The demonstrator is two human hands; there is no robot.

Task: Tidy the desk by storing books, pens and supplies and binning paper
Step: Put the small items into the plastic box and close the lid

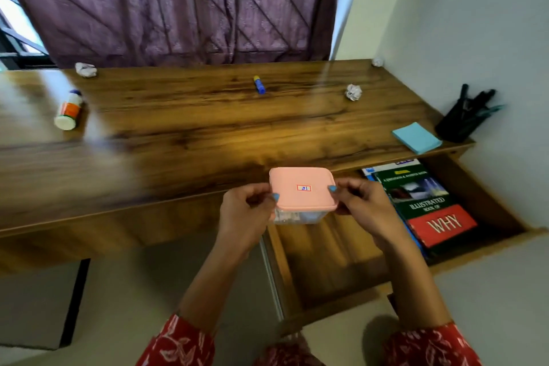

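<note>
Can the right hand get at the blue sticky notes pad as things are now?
Probably not yet: the right hand and left hand both grip the pink-lidded box. The sticky notes pad itself lies uncovered at the desk edge.

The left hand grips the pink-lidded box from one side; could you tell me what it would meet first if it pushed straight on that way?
The left hand faces the right hand across the pink-lidded box, so it would probably meet the box itself first.
</note>
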